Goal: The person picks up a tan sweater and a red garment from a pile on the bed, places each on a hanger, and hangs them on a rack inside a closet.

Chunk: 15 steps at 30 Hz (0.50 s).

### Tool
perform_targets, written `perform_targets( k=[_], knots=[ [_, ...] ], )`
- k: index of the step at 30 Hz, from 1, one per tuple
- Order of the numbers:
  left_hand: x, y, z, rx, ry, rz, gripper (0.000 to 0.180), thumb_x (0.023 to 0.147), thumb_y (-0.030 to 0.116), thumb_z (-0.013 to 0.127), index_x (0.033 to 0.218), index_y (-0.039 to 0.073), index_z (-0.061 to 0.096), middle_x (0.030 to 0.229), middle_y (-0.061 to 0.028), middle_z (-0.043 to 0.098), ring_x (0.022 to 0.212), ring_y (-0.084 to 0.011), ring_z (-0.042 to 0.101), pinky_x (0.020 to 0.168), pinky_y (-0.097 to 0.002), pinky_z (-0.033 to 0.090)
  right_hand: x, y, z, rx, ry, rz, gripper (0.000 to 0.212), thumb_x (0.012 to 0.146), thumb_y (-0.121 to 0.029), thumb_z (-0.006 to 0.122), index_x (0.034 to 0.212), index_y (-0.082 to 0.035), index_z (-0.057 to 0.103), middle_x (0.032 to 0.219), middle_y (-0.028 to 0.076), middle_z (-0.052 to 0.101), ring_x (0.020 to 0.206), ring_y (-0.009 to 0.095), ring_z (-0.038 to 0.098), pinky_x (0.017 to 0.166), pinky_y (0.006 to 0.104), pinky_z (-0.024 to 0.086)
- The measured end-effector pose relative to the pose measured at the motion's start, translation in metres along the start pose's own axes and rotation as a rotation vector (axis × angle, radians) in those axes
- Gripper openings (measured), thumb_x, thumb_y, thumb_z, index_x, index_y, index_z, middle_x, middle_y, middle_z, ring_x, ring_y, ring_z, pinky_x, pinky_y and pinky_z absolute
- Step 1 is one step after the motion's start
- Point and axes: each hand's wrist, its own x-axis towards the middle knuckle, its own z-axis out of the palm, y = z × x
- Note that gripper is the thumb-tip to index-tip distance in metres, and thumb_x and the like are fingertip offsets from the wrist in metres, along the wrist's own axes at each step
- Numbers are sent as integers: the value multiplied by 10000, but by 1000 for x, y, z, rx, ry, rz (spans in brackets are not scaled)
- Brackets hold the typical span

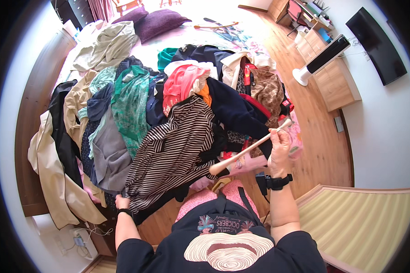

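Observation:
A black-and-white striped long garment lies across the front of the clothes heap, its lower corner hanging over the bed's near edge. My left hand is closed at that corner and grips the cloth. Raised at the right, my right hand is closed around a pale clothes hanger, seen nearly edge-on. The hanger slants down to the left, its wide end apart from the striped cloth. Its hook cannot be made out.
Heaped on the bed are a green patterned garment, a grey one, a navy one and a beige one. Purple cushions and loose hangers lie behind. A tower fan stands right.

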Motion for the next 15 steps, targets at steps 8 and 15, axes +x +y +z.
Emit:
perform_targets(
  k=[8,15],
  knots=[
    [-128,225,-25,-580,-360,980,562,770,201,690,1262,36,474,1205,-108,527,1089,-239,500,957,-338,389,-21,19,36,141,-83,98,78,850,-26,645,887,-55,583,838,-24,551,747,36,496,686,177,413],
    [-204,258,-30,-422,-713,1368,632,691,188,774,1224,7,484,1215,-165,523,1127,-286,516,959,-341,418,-39,19,61,178,-194,190,48,861,-62,642,894,-57,608,837,-45,540,755,38,496,690,186,418]
  ],
)
